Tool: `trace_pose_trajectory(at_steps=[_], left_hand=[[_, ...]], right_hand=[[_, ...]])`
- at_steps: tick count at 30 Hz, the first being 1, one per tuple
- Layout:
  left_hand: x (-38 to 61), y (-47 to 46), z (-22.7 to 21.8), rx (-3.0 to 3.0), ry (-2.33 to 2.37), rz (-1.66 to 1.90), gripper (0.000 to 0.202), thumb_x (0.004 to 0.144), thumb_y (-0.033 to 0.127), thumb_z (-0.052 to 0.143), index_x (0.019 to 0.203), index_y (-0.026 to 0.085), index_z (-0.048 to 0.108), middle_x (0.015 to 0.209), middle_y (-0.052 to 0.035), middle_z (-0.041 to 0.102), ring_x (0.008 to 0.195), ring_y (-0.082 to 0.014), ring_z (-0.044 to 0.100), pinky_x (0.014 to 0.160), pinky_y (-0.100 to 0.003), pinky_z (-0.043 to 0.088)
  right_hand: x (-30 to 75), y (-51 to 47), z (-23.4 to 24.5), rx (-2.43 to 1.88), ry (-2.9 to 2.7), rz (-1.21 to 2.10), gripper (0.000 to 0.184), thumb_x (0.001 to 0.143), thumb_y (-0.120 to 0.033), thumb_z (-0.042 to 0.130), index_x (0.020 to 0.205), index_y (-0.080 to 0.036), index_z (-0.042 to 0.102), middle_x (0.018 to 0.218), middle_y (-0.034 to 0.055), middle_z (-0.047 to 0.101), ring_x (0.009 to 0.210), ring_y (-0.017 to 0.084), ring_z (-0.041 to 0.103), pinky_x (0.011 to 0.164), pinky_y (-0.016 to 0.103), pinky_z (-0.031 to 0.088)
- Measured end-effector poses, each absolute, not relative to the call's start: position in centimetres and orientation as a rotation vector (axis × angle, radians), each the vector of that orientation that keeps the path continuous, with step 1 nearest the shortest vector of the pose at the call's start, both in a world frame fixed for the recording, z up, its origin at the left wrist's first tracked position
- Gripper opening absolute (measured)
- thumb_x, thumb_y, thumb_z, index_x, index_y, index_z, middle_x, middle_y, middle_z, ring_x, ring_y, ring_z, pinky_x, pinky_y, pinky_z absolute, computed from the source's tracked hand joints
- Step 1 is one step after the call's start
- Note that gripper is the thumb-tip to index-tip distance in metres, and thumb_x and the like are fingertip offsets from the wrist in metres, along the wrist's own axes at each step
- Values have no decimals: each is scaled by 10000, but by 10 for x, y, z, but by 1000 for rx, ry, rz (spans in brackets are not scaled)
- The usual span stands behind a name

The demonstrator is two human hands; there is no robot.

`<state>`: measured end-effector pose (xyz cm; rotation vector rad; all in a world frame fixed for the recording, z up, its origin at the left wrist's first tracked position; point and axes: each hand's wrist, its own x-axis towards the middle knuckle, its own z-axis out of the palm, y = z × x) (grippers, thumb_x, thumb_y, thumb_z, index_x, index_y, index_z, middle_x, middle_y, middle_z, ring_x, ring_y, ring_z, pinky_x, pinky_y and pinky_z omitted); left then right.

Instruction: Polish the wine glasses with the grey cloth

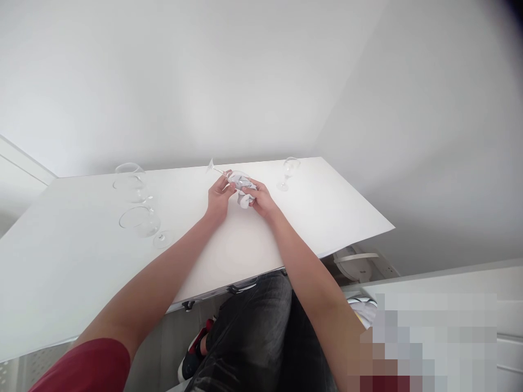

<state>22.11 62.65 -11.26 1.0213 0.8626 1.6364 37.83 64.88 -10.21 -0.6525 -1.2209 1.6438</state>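
Note:
A wine glass (220,171) lies tilted in my left hand (220,193), its foot pointing up and to the left. My left fingers are closed around it where the stem meets the bowl. Bunched in my right hand (261,197) is a white and grey cloth (245,200), pressed against the bowl end. The cloth and fingers cover much of the bowl, so how far the cloth goes inside cannot be made out. To the right of my hands, a smaller stemmed glass (290,166) stands upright on the white table (245,245).
Two large wine glasses (129,177) (141,222) are on the table's left part, near my left forearm. A wall rises behind the table. Below its right edge is a round white object (355,267); a white surface (445,277) stands at lower right.

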Motion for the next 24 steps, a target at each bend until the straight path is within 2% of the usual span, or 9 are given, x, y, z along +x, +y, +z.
trace_pose_trajectory(at_steps=[5, 9, 11, 12, 14, 16, 18, 21, 24], left_hand=[[222, 622, -103, 1032, 655, 1525, 611, 785, 353, 939, 1347, 253, 720, 1464, -102, 703, 1361, -318, 649, 1181, -500, 509], [220, 622, -100, 853, 600, 1362, 387, 842, 300, 829, 1214, 229, 753, 1482, -93, 688, 1310, -305, 678, 1054, -454, 588], [218, 624, -99, 745, 626, 1289, 313, 903, 420, 758, 1118, 193, 753, 1277, -114, 765, 1079, -257, 755, 856, -371, 636], [218, 625, -99, 702, 646, 1235, 365, 926, 509, 724, 1070, 174, 744, 1125, -116, 783, 907, -220, 759, 731, -323, 623], [216, 626, -98, 659, 681, 1074, 559, 935, 698, 649, 983, 146, 719, 849, -89, 735, 599, -147, 651, 519, -258, 514], [214, 626, -96, 676, 676, 884, 715, 915, 827, 568, 950, 127, 709, 721, -69, 676, 463, -120, 548, 419, -247, 406], [211, 624, -94, 724, 653, 749, 738, 921, 831, 550, 960, 113, 718, 694, -74, 675, 434, -130, 547, 401, -257, 382], [208, 621, -94, 807, 629, 686, 588, 961, 692, 619, 959, 114, 723, 692, -67, 692, 437, -133, 572, 434, -262, 426], [208, 619, -96, 893, 594, 758, 463, 931, 594, 741, 912, 134, 697, 701, -41, 690, 480, -123, 610, 520, -260, 509]], right_hand=[[395, 656, -100, -627, -1190, 1672, 512, 673, -445, 966, 1066, -195, 753, 700, -40, 581, 519, 77, 362, 429, 241, 211], [404, 660, -102, -597, -1119, 1525, 529, 618, -529, 973, 969, -204, 748, 791, 4, 642, 626, 122, 475, 513, 254, 347], [408, 662, -103, -595, -1117, 1496, 520, 599, -553, 972, 903, -211, 726, 801, 12, 643, 666, 140, 507, 568, 268, 396], [410, 663, -103, -604, -1130, 1487, 520, 590, -558, 973, 880, -214, 714, 791, 9, 636, 670, 144, 509, 582, 272, 401], [414, 664, -103, -618, -1165, 1469, 525, 577, -560, 977, 856, -217, 695, 774, 1, 627, 671, 146, 509, 594, 274, 396], [416, 665, -103, -609, -1199, 1464, 529, 565, -552, 987, 839, -212, 687, 754, -9, 620, 666, 141, 508, 601, 269, 389], [418, 665, -103, -581, -1237, 1477, 530, 554, -542, 998, 812, -204, 682, 740, -15, 617, 658, 134, 509, 604, 266, 390], [416, 665, -103, -555, -1276, 1474, 531, 560, -537, 1003, 825, -202, 687, 744, -18, 616, 643, 130, 508, 577, 263, 385], [410, 665, -103, -601, -1232, 1399, 538, 669, -559, 952, 1033, -234, 726, 820, -12, 656, 658, 139, 533, 554, 260, 389]])
